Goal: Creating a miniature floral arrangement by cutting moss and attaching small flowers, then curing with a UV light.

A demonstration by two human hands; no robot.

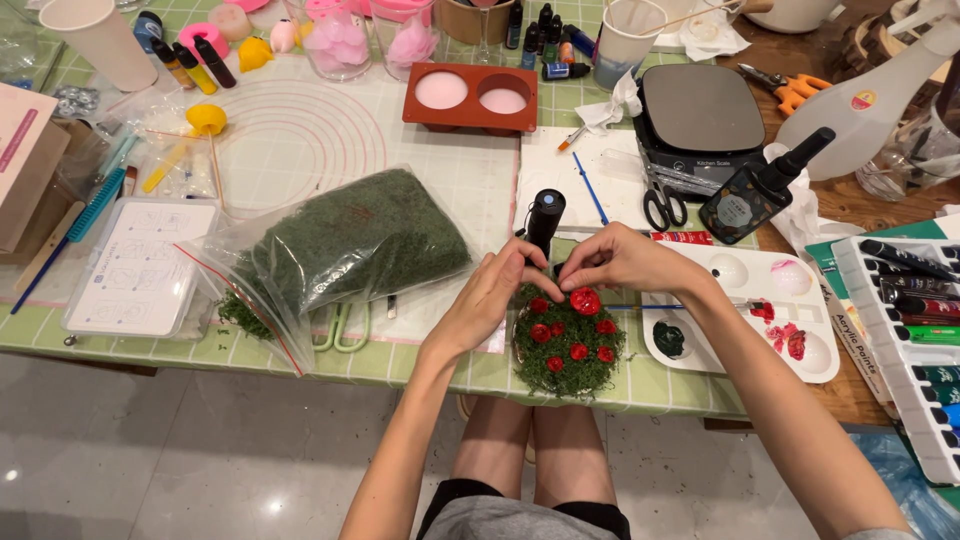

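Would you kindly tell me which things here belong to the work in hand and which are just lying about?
In use:
- left hand
- right hand
- moss disc
- red flower

Lying about:
- bag of moss
- paint palette
- scissors
- kitchen scale
- red mould

We see rough, matt green moss on the round mound (568, 345), glossy red caps (585, 300), a clear shiny plastic bag (330, 250), and a smooth white plastic palette (745, 310).

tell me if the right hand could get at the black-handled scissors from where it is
Probably yes: the scissors lie in the open just beyond the right hand, with nothing standing between them, though that hand is now on the moss disc.
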